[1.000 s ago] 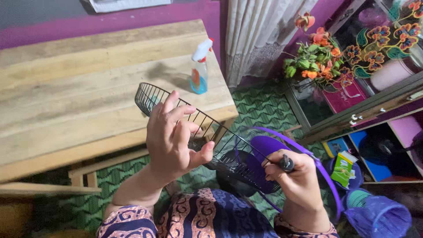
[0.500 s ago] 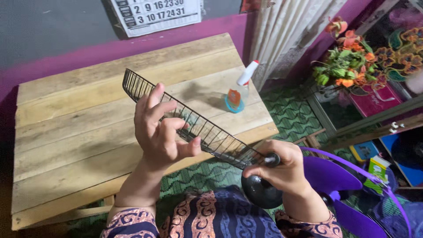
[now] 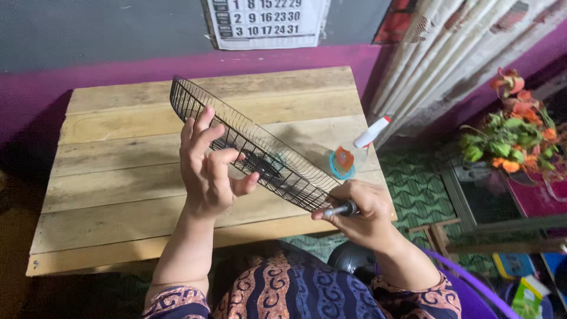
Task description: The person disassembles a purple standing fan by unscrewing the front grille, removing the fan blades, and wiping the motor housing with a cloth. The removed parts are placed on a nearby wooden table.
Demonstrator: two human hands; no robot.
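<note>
A round black wire fan guard [image 3: 260,150] is held edge-on and tilted over a wooden table [image 3: 118,177]. My left hand [image 3: 207,168] supports its near side with fingers spread against the wires and the thumb underneath. My right hand [image 3: 360,212] is closed around a small dark tool with a metal end [image 3: 341,209], its tip at the guard's lower right rim. A dark rounded fan part [image 3: 351,259] shows just below my right wrist.
A clear spray bottle [image 3: 349,155] with blue liquid and a white-and-red nozzle stands on the table's right side. A wall calendar [image 3: 266,20] hangs behind. Curtain [image 3: 449,53], artificial flowers [image 3: 511,133] and a purple fan ring [image 3: 472,283] lie to the right.
Both hands have lifted the wire guard from above the purple fan up and left over the table. The view has swung left, bringing the calendar into sight.
</note>
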